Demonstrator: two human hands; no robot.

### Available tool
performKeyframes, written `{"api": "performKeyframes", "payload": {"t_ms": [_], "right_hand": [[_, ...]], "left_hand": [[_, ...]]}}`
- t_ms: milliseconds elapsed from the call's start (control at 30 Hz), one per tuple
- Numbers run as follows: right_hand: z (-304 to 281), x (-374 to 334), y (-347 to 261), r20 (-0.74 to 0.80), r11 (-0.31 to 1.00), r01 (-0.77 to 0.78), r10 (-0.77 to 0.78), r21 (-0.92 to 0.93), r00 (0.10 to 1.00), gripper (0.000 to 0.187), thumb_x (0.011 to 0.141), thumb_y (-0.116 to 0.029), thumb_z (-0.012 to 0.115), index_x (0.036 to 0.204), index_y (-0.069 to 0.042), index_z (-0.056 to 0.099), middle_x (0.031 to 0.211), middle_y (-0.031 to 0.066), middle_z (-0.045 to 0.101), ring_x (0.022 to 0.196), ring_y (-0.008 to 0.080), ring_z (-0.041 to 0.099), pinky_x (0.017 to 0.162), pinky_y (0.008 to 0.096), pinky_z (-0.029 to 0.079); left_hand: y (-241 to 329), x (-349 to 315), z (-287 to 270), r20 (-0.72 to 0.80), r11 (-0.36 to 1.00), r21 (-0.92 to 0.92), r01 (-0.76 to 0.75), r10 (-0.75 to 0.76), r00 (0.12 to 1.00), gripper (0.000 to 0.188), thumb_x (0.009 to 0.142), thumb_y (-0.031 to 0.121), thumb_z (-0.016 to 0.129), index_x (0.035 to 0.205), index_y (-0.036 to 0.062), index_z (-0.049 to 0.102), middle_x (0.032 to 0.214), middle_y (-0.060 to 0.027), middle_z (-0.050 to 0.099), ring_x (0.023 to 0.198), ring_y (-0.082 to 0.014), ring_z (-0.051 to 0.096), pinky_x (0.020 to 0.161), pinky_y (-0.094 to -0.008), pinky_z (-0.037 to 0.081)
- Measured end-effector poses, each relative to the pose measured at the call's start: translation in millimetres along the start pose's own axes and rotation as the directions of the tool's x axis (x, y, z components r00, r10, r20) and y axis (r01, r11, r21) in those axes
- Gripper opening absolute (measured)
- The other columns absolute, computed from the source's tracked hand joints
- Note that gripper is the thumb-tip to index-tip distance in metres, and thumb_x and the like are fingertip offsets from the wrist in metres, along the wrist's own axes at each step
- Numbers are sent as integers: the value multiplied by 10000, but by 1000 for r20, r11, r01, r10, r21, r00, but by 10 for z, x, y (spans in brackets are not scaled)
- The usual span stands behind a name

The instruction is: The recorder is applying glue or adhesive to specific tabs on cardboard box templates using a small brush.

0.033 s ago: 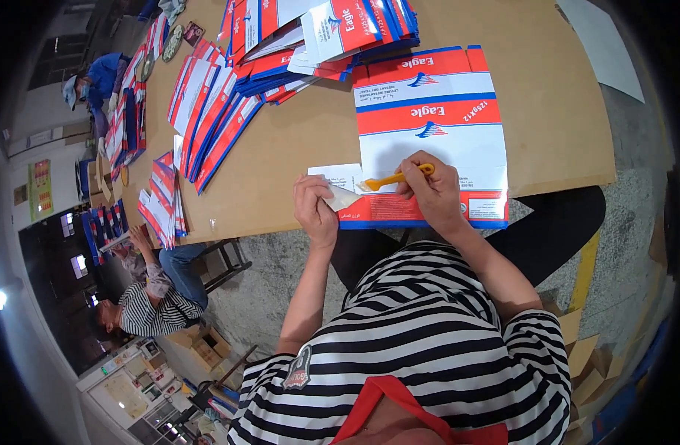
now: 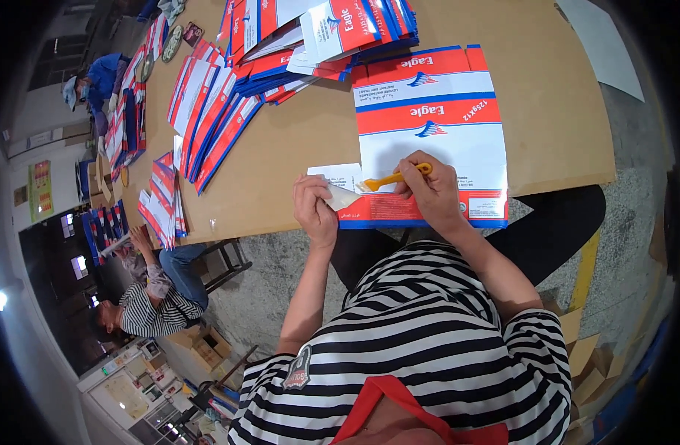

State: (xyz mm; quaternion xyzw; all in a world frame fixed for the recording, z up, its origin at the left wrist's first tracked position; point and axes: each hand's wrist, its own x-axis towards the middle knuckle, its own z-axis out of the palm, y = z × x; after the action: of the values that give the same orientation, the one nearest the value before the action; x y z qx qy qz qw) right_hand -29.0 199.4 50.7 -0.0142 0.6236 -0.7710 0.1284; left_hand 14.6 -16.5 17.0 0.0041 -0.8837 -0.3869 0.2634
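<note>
A flat printed carton sheet (image 2: 431, 159) in red, white and blue lies in front of me at the table's near edge. My right hand (image 2: 431, 191) is closed round the handle of a small yellow brush (image 2: 388, 179). The brush is held at a slant, its pale bristles pointing left at the carton's lower left flap. Closed on a folded-up corner of that flap (image 2: 342, 196) is my left hand (image 2: 315, 209), its fingertips curled in. The flap's pale inner side shows beside the bristle tip. Whether the bristles touch it I cannot tell.
A tall pile of similar cartons (image 2: 281, 67) stands at the back left, with fanned stacks (image 2: 210, 111) beside it on the brown table (image 2: 555, 111). One person (image 2: 162, 304) sits at the table's left end; another in blue (image 2: 103, 78) works farther back. Cardboard boxes (image 2: 206, 348) stand on the floor.
</note>
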Motion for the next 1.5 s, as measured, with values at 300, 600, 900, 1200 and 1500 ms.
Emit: {"api": "performKeyframes", "payload": {"t_ms": [300, 600, 900, 1200, 1500], "right_hand": [[-46, 58, 1, 106, 992, -59, 71, -115, 992, 268, 971, -215, 509, 872, 17, 601, 683, 59, 620, 609, 66, 595, 546, 184, 488], [-55, 127, 13, 144, 980, -10, 39, -199, 989, 273, 968, -225, 516, 851, 9, 592, 658, 53, 610, 584, 70, 592, 540, 187, 482], [-26, 111, 13, 137, 984, 28, -4, -175, 991, 278, 966, -222, 517, 830, 9, 588, 634, 53, 606, 580, 82, 602, 538, 191, 474], [-43, 123, -11, 174, 974, 44, -4, -224, 985, 277, 965, -210, 515, 825, 16, 591, 647, 61, 614, 584, 86, 602, 545, 198, 484], [-75, 74, -110, 307, 962, 171, -101, -211, 946, 208, 924, -153, 569, 858, 37, 622, 693, 79, 633, 646, 114, 593, 614, 244, 474]], "left_hand": [[-35, 3, -7, 31, 1000, -21, 2, -1, 1000, 164, 746, -129, 418, 693, 17, 469, 811, -105, 576, 883, -255, 580, 1016, -463, 362], [-10, -1, -4, 28, 1000, -8, -12, 12, 1000, 169, 748, -133, 411, 697, 16, 473, 809, -105, 580, 876, -254, 580, 1018, -466, 359], [-37, -4, 3, 24, 1000, -1, -7, 7, 1000, 145, 749, -90, 442, 681, 29, 489, 803, -101, 579, 867, -277, 590, 983, -484, 378], [-29, -6, -1, 9, 1000, 13, -12, 12, 1000, 139, 759, -81, 451, 682, 27, 494, 804, -101, 584, 859, -280, 592, 979, -490, 382], [-35, -19, -11, 4, 1000, 8, -7, 7, 1000, 137, 758, -81, 458, 686, 29, 495, 799, -99, 582, 859, -277, 590, 977, -476, 383]]}}
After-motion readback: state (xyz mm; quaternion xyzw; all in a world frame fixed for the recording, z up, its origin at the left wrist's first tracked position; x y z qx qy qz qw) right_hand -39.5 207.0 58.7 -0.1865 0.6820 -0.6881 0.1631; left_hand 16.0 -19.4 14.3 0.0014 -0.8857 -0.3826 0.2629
